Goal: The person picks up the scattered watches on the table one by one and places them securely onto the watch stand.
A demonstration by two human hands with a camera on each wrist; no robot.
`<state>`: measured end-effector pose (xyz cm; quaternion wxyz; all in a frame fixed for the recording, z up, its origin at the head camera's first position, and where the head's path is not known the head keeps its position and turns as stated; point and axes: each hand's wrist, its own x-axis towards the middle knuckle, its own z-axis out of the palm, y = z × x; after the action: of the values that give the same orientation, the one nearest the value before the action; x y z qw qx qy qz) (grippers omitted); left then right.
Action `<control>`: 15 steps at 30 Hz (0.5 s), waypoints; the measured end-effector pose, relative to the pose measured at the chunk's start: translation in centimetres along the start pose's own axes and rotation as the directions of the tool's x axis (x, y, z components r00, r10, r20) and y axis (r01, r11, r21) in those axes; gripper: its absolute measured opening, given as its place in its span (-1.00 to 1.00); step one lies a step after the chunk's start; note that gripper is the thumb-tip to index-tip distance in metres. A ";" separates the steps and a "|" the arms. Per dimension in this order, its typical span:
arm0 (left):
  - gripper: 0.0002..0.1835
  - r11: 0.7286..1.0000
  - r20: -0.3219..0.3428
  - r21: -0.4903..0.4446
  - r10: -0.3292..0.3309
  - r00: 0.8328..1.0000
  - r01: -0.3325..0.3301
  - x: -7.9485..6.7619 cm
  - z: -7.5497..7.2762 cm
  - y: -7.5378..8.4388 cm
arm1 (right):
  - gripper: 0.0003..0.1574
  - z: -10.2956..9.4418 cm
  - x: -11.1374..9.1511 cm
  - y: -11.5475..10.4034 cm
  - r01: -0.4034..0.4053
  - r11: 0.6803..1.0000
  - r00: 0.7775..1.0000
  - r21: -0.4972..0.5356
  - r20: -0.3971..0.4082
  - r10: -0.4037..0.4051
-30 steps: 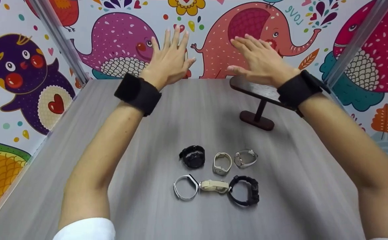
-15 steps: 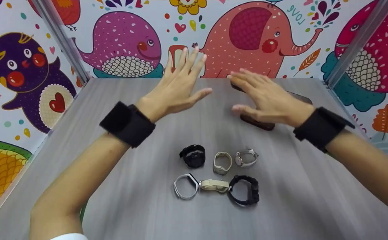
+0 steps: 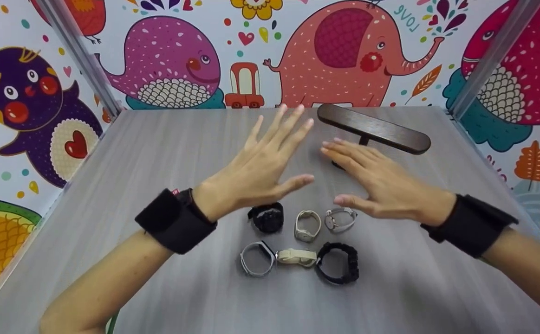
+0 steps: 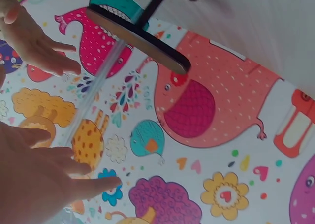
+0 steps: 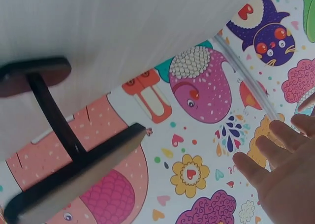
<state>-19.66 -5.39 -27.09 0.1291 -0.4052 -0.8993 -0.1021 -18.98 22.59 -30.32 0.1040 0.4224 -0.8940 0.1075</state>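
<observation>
My left hand (image 3: 263, 167) hovers with fingers spread, holding nothing, its palm side facing away. Its lower edge overlaps the top of a black watch (image 3: 269, 221) in the head view. Opposite it, my right hand (image 3: 386, 185) is stretched out flat, thumb apart, also holding nothing; a white-strapped watch (image 3: 330, 223) lies near its thumb. Between them on the table is a beige watch (image 3: 304, 235). A front row has a white smart band (image 3: 267, 250), a cream-strapped watch (image 3: 296, 256) and a chunky black watch (image 3: 353, 264). All the watches are fastened into loops.
A dark wooden T-bar stand (image 3: 374, 129) stands at the back right, its base partly hidden by my right hand. Cartoon-printed panels wall in the grey table (image 3: 181, 297) at the back and sides. Black straps (image 3: 177, 222) circle both wrists.
Both hands have come down and back from the rear wall toward the watches, fingers still extended. The stand's bar has come back into full view. The watches have not moved.
</observation>
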 end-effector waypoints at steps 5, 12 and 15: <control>-0.06 0.997 -0.014 -0.041 0.060 0.998 -0.060 -1.4 1.7 1.6 | 0.12 1.6 -2.6 -0.9 -0.009 1.000 1.000 0.024 -0.013 0.009; -0.09 0.990 0.012 -0.038 0.136 0.991 -0.136 -3.2 4.9 3.8 | 0.26 4.4 -6.9 -2.5 -0.068 0.995 0.996 0.074 -0.050 0.072; -0.10 0.988 0.066 -0.024 0.152 0.986 -0.151 -3.4 6.4 4.6 | 0.31 5.6 -8.2 -3.0 -0.066 0.994 0.994 0.085 -0.078 0.073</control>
<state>-15.02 -2.95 -33.89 0.1018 -0.4768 -0.8688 -0.0868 -12.07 25.14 -37.61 0.1191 0.3901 -0.8980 0.1650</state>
